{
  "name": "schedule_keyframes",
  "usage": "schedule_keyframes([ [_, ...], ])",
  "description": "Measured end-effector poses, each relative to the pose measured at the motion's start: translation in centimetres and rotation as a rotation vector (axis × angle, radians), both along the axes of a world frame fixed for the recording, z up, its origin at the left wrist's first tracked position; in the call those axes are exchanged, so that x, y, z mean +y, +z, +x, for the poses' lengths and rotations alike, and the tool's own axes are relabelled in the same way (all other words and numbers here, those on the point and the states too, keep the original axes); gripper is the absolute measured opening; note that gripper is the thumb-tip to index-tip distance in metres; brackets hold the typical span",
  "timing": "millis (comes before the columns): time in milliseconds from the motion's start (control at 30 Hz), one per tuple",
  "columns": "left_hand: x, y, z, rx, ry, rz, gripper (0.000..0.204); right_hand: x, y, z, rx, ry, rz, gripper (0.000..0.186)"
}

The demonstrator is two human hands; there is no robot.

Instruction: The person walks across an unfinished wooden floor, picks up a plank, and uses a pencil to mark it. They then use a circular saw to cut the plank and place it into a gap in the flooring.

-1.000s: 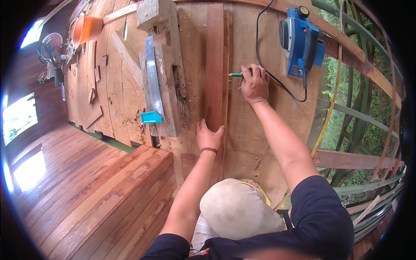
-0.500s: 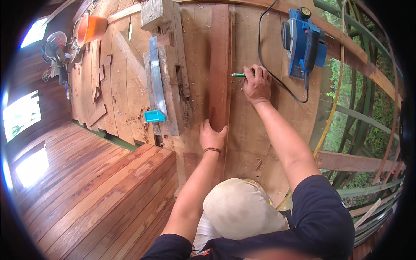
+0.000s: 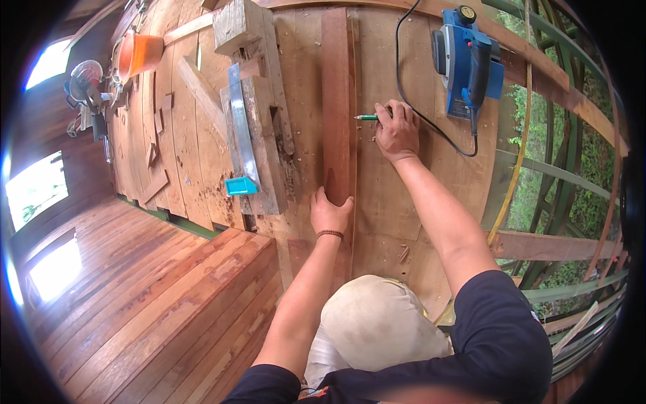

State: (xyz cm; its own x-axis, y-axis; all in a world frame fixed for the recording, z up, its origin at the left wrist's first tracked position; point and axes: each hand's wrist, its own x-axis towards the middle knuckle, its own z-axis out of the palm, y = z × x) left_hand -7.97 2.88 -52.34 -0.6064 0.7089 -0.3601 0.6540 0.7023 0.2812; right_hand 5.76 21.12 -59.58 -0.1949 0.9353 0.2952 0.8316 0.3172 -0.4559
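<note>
Green pencil [image 3: 367, 118] is clamped in my right hand [image 3: 397, 131], its tip aimed left at the red plank [image 3: 338, 81] just beside it. My left hand [image 3: 332, 210], nearer me, spans that plank, thumb and fingers parted across its width; whether they squeeze it, I cannot tell. Black cord [image 3: 398, 64] passes close by my right knuckles to the planer [image 3: 465, 64], beyond and rightward. Left of both hands, the square [image 3: 243, 131] rests on a timber [image 3: 267, 168]; farther left sits the bucket [image 3: 143, 55].

The beige-clad knee [image 3: 383, 323] has edged right — and now hides more of the yellow thing [image 3: 424, 312] beside it.
</note>
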Motion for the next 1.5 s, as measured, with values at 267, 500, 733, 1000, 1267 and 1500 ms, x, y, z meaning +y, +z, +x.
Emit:
schedule_keyframes([
  [267, 0.4, -0.6, -0.7, -0.047, -0.018, -0.087, 0.088, 0.5, -0.7, 0.0, -0.042, 0.015, 0.061, 0.028],
  [500, -5.9, -0.9, -3.6, -0.148, -0.116, 0.033, 0.068, 0.3, -0.5, -0.1, -0.091, 0.015, 0.111, 0.027],
  [733, -22.7, 0.8, -2.9, -0.199, 0.011, 0.023, 0.054, 0.7, -1.3, -0.2, -0.126, 0.020, 0.150, 0.020],
  [1000, -38.5, 0.2, -0.9, -0.319, 0.230, -0.015, 0.049, -0.5, -2.7, 4.2, 0.039, 0.312, -0.002, 0.025],
  [1267, -43.7, 0.1, -1.8, -0.404, 0.296, -0.181, 0.035, -22.6, 0.5, 14.2, 0.010, 0.507, -0.118, 0.028],
  [1500, -48.9, 0.0, -4.0, -0.459, 0.062, -0.379, 0.033, -30.5, 3.5, 20.2, -0.269, 0.421, -0.254, 0.041],
])
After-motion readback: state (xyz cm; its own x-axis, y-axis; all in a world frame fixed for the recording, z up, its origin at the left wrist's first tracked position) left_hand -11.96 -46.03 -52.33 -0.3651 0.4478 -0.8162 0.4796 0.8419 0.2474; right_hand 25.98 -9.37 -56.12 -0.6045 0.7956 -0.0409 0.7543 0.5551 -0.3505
